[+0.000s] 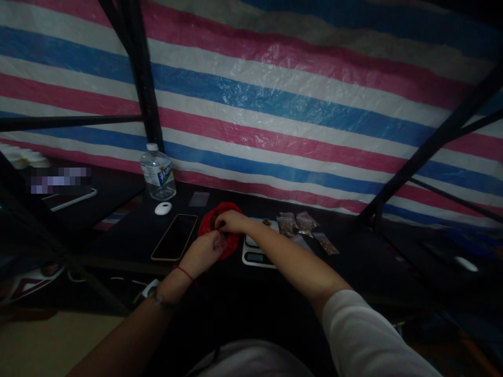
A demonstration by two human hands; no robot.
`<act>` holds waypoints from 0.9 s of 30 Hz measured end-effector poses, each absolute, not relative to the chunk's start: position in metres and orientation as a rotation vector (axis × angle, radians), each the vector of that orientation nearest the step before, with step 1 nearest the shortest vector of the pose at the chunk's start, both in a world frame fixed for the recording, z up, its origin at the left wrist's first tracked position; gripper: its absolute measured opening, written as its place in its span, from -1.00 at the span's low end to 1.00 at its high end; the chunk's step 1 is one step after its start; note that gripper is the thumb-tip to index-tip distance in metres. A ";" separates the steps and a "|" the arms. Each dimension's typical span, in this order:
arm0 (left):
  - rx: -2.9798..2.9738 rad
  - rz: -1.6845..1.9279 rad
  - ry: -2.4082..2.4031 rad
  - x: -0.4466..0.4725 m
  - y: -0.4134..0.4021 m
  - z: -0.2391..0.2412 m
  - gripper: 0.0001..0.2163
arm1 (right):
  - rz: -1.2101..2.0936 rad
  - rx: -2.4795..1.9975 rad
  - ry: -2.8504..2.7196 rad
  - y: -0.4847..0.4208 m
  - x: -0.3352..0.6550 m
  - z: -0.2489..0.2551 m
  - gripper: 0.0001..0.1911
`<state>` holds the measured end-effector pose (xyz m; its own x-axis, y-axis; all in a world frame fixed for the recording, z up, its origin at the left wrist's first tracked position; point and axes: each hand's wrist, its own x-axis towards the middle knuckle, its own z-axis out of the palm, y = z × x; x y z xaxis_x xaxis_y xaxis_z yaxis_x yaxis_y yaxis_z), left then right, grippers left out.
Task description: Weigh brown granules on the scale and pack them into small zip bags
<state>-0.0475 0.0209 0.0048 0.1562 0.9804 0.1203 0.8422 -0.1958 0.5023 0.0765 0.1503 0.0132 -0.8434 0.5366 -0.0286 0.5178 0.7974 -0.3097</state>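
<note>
A red plastic bag (234, 240) lies crumpled on the dark table before me, its mouth facing up. My left hand (206, 248) is closed on the near left edge of the bag. Over the bag's opening is my right hand (232, 222), fingers bent together and pointing in; what they hold, if anything, is hidden. My right forearm crosses a white digital scale (248, 257), with a small brownish heap (266, 222) on its platform. Right of the scale lie several small zip bags (286, 225) filled with brown bits.
A phone (175, 237) lies left of the red bag. Behind it are a white oval case (163, 208), a clear plastic bottle (157, 175) and a flat clear zip bag (199, 199). Black metal posts (143, 78) stand before a striped sheet (275, 104).
</note>
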 end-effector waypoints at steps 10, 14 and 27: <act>2.147 0.538 1.671 -0.045 0.018 0.004 -0.84 | 0.350 -0.816 -3.071 0.149 0.068 0.010 -0.65; 2.167 0.520 1.623 -0.044 0.016 0.006 -0.86 | 0.307 -0.877 -3.076 0.146 0.062 0.008 -0.69; 2.178 0.506 1.606 -0.044 0.013 0.005 -0.90 | 0.303 -0.822 -3.109 0.146 0.059 0.006 -0.74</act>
